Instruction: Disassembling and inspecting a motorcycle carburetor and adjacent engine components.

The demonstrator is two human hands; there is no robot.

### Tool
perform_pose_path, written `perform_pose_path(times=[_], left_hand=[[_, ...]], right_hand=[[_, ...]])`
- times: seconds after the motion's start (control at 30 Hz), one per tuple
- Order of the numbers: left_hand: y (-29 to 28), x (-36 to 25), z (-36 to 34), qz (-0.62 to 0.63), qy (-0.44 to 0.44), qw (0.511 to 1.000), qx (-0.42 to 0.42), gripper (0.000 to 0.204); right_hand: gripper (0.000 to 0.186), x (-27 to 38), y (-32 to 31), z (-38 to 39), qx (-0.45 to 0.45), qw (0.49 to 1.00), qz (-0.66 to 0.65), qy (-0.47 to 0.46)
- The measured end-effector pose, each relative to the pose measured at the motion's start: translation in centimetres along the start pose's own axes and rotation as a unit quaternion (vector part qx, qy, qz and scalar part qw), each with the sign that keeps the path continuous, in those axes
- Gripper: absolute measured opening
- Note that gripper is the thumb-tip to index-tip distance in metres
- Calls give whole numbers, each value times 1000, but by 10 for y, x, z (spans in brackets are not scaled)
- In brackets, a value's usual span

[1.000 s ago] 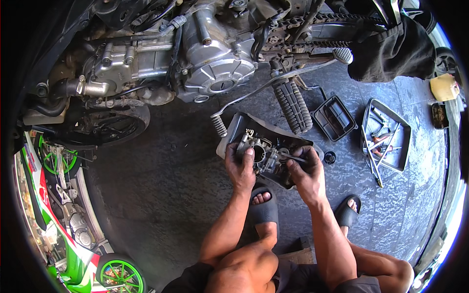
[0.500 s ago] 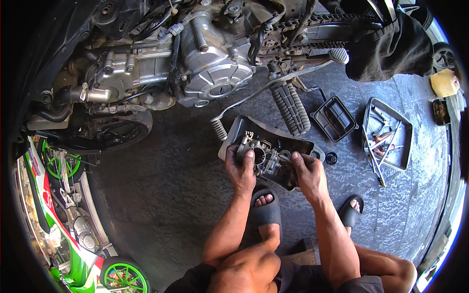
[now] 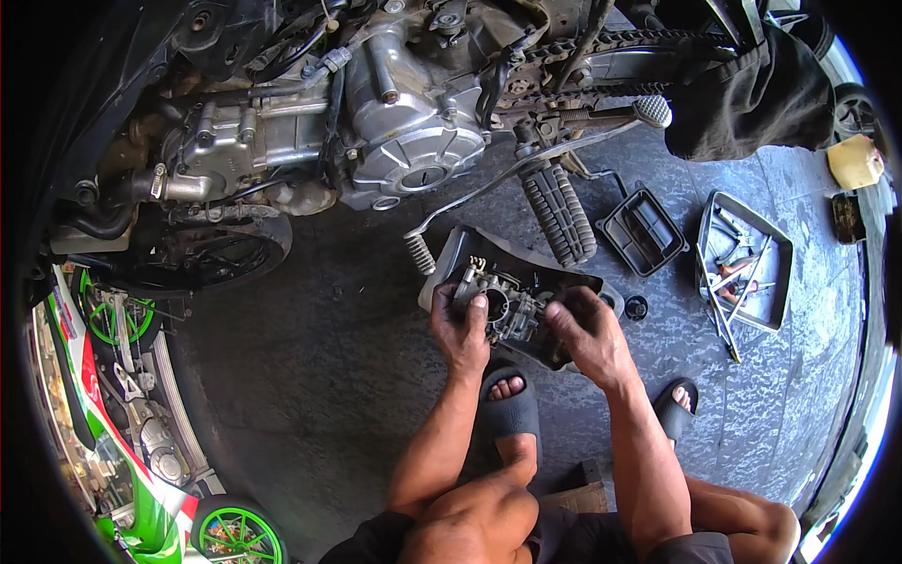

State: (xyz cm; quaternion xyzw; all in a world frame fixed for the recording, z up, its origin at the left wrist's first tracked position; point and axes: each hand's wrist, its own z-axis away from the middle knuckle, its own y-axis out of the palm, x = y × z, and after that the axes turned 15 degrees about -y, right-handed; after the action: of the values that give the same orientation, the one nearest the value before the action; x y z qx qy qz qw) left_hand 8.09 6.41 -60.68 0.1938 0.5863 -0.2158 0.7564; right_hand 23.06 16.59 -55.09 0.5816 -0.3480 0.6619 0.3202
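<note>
A metal carburetor [image 3: 515, 318] with a round bore and small brass-coloured fittings is gripped at its left side by my left hand [image 3: 458, 331], the thumb lying beside the bore. My right hand [image 3: 594, 340] is at the carburetor's right end, thumb and fingers bent together; what they pinch, if anything, is hidden. Under both hands a dark, curved plastic cover [image 3: 467, 246] lies on the floor like a tray, with small parts in it that I cannot make out. Just right of it sits a small round black part [image 3: 636, 307].
Ahead stands a motorcycle engine [image 3: 413, 141], its footpeg [image 3: 556, 211] and gear lever [image 3: 420, 252] reaching toward the cover. A black rectangular housing [image 3: 643, 232] and a tray [image 3: 785, 282] of screwdrivers and pliers lie right. A green-wheeled motorcycle [image 3: 150, 442] is at left.
My right hand has shifted slightly left and rolled over the carburetor's right end, its fingers more curled. My left hand keeps its grip, and the carburetor has barely moved.
</note>
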Motion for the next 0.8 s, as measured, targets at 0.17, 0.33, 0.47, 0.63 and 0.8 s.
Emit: perform_pose_path(times=[0.17,0.33,0.47,0.63,0.8], left_hand=[[-4,0,1,-26,-8,1000,2,40],[-2,-1,2,-19,-14,1000,7,40],[-6,5,2,-18,-27,999,12,38],[-6,13,-3,46,-66,997,-4,35],[-9,14,-4,55,-58,997,2,35]], right_hand=[[36,6,-6,-3,93,990,72,77],[30,9,-2,-1,48,997,66,-15],[25,13,-1,-2,104,976,185,-43],[25,14,1,-2,76,967,224,-92],[31,11,6,-4,77,988,123,-57]])
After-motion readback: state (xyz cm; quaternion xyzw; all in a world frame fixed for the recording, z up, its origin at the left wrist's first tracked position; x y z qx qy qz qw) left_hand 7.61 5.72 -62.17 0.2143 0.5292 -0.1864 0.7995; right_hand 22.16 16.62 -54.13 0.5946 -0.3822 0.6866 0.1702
